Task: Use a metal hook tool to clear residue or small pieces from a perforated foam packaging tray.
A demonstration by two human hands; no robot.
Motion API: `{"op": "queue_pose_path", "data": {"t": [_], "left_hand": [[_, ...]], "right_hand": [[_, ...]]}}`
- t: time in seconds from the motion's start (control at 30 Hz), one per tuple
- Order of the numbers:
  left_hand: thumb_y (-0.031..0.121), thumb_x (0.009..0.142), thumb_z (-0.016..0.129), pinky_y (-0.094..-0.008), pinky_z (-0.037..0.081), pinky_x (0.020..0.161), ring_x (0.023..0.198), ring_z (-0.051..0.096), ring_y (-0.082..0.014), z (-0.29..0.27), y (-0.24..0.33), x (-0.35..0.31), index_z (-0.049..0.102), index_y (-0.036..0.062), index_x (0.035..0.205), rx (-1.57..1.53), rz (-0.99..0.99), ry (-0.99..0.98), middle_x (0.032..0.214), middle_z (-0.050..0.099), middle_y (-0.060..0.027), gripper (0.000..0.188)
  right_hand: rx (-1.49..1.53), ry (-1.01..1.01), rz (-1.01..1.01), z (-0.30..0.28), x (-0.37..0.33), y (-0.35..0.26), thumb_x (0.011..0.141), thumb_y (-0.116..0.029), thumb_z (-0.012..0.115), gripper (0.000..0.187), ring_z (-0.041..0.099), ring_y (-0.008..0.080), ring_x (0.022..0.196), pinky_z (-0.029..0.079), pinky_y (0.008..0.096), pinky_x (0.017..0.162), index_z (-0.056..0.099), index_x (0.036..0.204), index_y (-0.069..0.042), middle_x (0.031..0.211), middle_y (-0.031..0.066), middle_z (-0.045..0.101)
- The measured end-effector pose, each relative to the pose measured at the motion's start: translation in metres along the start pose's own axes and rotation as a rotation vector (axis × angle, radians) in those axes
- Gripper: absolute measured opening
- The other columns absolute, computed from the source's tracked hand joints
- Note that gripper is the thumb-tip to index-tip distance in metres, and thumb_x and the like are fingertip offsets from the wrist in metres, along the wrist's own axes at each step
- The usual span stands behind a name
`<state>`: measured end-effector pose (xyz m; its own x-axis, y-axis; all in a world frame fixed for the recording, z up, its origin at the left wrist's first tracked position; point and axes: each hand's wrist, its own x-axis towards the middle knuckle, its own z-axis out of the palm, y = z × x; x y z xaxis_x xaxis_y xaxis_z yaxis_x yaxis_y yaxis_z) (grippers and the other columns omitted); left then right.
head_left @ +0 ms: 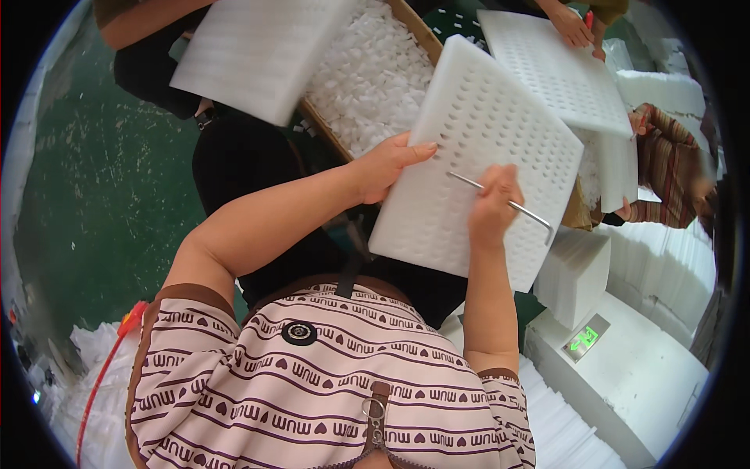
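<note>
A thick white foam board [437, 211] dotted with rows of small holes lies tilted in front of me, over my lap and the box edge. My left hand [387, 166] grips its left edge, thumb on the upper face and fingers under the side, hidden. Above the board's middle, my right hand [496, 205] is closed in a fist around a thin metal rod [533, 214]. The rod sticks out on both sides of the fist, and its right end is bent. Its left tip is close to the holes; I cannot tell whether it touches.
Beyond the board stands a cardboard box [324, 129] full of small white foam pieces [367, 74]. Co-workers handle other foam boards [262, 55] [555, 74] around it. Foam blocks [574, 273] and a white cabinet-like surface with a green-lit sign [586, 338] are at right. The floor [101, 203] is green.
</note>
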<state>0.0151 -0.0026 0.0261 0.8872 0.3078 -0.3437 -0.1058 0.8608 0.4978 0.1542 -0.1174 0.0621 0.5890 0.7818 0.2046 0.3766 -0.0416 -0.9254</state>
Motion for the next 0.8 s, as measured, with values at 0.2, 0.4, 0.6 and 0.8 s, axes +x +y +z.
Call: {"op": "queue_pose_path", "data": {"t": [0.2, 0.4, 0.6, 0.8], "left_hand": [[0.022, 0.095, 0.054, -0.0342, 0.052, 0.08, 0.093, 0.063, -0.0209, 0.004, -0.001, -0.001, 0.051, 0.0022, 0.122, 0.024, 0.003, -0.015, 0.11, 0.063, -0.0122, 0.034], [0.023, 0.095, 0.053, -0.0344, 0.052, 0.08, 0.092, 0.063, -0.0208, 0.002, -0.005, 0.001, 0.051, 0.0023, 0.121, 0.023, 0.02, -0.004, 0.108, 0.063, -0.0117, 0.034], [0.024, 0.096, 0.053, -0.034, 0.052, 0.079, 0.09, 0.063, -0.0198, 0.001, 0.001, 0.001, 0.051, 0.0027, 0.121, 0.004, 0.0, 0.015, 0.107, 0.063, -0.0111, 0.033], [0.024, 0.095, 0.054, -0.0327, 0.052, 0.078, 0.088, 0.063, -0.0184, 0.008, -0.006, -0.001, 0.052, 0.0025, 0.12, 0.049, 0.039, 0.036, 0.105, 0.063, -0.0111, 0.033]], "right_hand": [[0.02, -0.07, -0.199, 0.012, -0.001, -0.009, 0.095, -0.012, 0.042, 0.031, 0.031, 0.0139, 0.058, 0.03, 0.0257, 0.057, 0.041, 0.064, -0.009, 0.06, 0.0006, 0.039], [-0.366, -0.136, -0.3, 0.018, 0.006, -0.001, 0.095, -0.01, 0.044, 0.034, 0.033, 0.0145, 0.055, 0.032, 0.0269, 0.052, 0.044, 0.062, -0.007, 0.059, 0.0014, 0.044], [0.264, -0.009, -0.069, -0.009, -0.005, -0.006, 0.1, -0.022, 0.037, 0.039, 0.032, 0.0131, 0.058, 0.031, 0.0261, 0.057, 0.038, 0.063, -0.011, 0.058, 0.0003, 0.039], [-0.525, -0.144, -0.517, 0.011, -0.008, 0.01, 0.101, -0.026, 0.036, 0.038, 0.03, 0.0121, 0.058, 0.028, 0.0255, 0.057, 0.036, 0.066, -0.011, 0.06, 0.0, 0.037]]}}
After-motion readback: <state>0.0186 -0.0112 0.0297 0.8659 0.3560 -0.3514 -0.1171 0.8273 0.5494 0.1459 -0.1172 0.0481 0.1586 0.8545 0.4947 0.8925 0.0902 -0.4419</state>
